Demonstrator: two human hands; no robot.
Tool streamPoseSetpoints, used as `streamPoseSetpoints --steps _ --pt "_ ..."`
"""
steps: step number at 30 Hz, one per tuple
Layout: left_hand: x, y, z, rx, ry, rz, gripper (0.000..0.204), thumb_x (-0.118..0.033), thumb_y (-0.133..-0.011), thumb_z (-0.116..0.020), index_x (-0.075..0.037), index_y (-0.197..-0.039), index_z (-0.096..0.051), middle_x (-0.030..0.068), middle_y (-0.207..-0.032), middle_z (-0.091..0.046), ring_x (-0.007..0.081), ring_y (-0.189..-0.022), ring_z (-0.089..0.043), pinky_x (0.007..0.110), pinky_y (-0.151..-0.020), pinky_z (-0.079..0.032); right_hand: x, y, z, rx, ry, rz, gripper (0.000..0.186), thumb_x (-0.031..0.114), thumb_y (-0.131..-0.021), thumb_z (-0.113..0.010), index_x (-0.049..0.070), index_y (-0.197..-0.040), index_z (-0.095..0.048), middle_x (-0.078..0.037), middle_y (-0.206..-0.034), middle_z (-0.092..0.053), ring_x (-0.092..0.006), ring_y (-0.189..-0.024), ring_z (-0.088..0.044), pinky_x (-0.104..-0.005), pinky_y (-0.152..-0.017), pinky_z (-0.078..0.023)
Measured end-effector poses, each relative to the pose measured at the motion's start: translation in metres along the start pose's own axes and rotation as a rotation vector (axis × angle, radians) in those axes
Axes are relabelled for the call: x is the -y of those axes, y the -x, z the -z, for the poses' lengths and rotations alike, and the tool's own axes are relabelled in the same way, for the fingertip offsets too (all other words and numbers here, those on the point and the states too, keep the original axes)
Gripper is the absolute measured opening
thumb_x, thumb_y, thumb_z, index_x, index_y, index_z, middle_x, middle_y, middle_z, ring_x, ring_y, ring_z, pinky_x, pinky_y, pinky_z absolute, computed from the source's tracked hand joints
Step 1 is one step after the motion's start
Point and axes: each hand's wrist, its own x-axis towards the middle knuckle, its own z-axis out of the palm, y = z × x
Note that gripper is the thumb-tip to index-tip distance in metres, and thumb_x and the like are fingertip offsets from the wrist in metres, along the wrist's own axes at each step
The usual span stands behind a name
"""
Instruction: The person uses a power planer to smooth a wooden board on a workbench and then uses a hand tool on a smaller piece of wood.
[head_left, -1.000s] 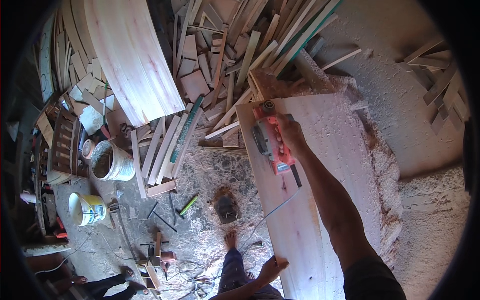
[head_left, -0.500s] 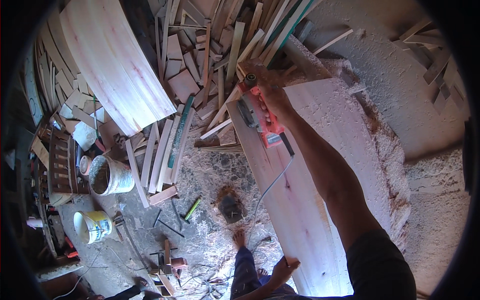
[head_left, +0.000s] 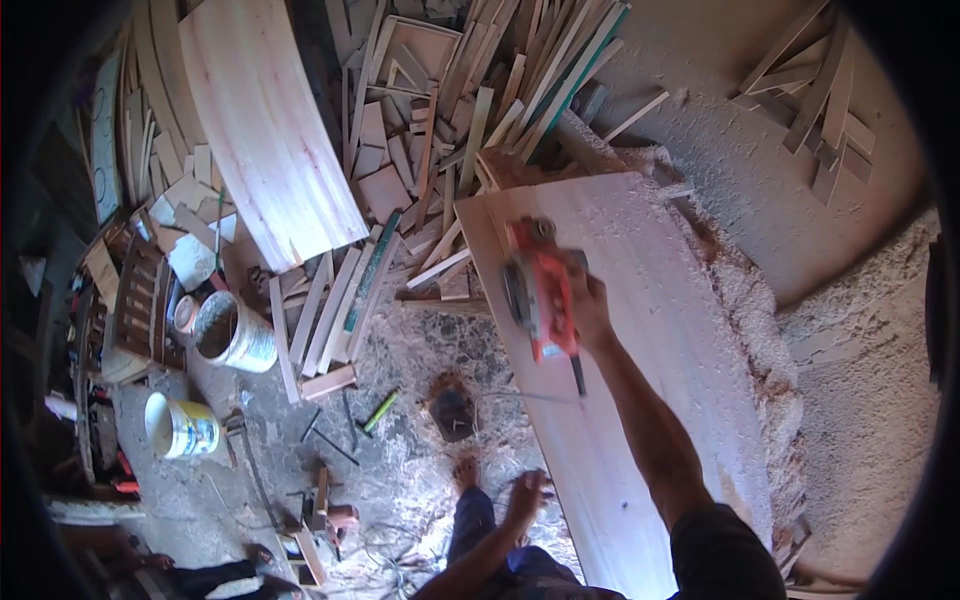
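Note:
A red electric planer (head_left: 548,300) sits on a wide, pale wooden board (head_left: 640,400), its front end pointing away from me. My right hand (head_left: 588,305) is wrapped round its handle, and both are blurred by motion. The planer's grey cord (head_left: 530,397) leaves its rear and runs left past the board's edge. Low in the picture my left hand (head_left: 526,497) hangs just left of the board, apart from it. Its fingers are loosely bent, with nothing visible in them.
Wood shavings (head_left: 770,390) heap along the board's right side. A second wide board (head_left: 270,120) and scrap timber (head_left: 400,150) lie at the far left. Two buckets (head_left: 245,345), a green-handled hammer (head_left: 380,412) and another person's legs (head_left: 215,578) are on the left.
My right hand has drawn the planer back toward me from the board's far end. My left hand has lifted off the board's edge and moved left.

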Motion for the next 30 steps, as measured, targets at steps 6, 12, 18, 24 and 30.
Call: streamPoseSetpoints --steps 6,12,18,24,30 --pt "0.006 0.033 0.051 -0.383 -0.855 -0.800 0.034 -0.027 -0.103 -0.052 -0.003 -0.127 -0.056 0.0209 -0.130 -0.059 0.0422 -0.124 -0.053 0.054 -0.108 -0.039 -0.042 0.309 0.117 -0.127 -0.029 -0.143 0.048 0.051 -0.105 -0.052 0.005 -0.104 -0.066 0.001 -0.065 -0.057 -0.0080 -0.047 -0.052 -0.0250 -0.041 -0.042" --pt "0.046 0.095 -0.045 -0.019 -1.547 -1.275 0.057 -0.025 -0.097 -0.056 0.005 -0.144 -0.046 0.0252 -0.151 -0.043 0.0420 -0.143 -0.037 0.053 -0.117 -0.030 -0.047 0.548 0.164 -0.297 -0.208 -0.198 0.045 0.041 -0.108 -0.048 -0.001 -0.118 -0.063 -0.002 -0.073 -0.063 -0.0098 -0.054 -0.059 -0.0248 -0.044 -0.048" --pt "0.187 0.153 -0.074 0.242 -1.803 -1.348 0.070 -0.037 -0.098 -0.058 0.004 -0.151 -0.038 0.0213 -0.159 -0.036 0.0371 -0.148 -0.030 0.053 -0.119 -0.026 -0.061 0.694 0.214 -0.425 -0.206 -0.114 0.056 0.046 -0.108 -0.046 -0.001 -0.136 -0.054 -0.011 -0.108 -0.069 -0.0175 -0.084 -0.070 -0.0292 -0.069 -0.060" --pt "0.273 0.224 -0.064 0.372 -1.758 -1.358 0.070 -0.036 -0.098 -0.058 0.002 -0.153 -0.037 0.0199 -0.160 -0.035 0.0362 -0.149 -0.030 0.055 -0.118 -0.026 -0.060 0.778 0.226 -0.526 -0.220 -0.036 0.055 0.043 -0.109 -0.045 -0.004 -0.135 -0.056 -0.011 -0.112 -0.070 -0.0182 -0.094 -0.070 -0.0315 -0.078 -0.060" --pt "0.343 0.272 -0.059 0.358 -1.761 -1.416 0.068 -0.036 -0.096 -0.060 0.001 -0.150 -0.042 0.0166 -0.158 -0.039 0.0341 -0.147 -0.032 0.054 -0.118 -0.026 -0.080 0.862 0.244 -0.550 -0.110 -0.066 0.055 0.043 -0.109 -0.045 -0.004 -0.131 -0.060 -0.008 -0.104 -0.069 -0.0140 -0.088 -0.066 -0.0283 -0.073 -0.055"
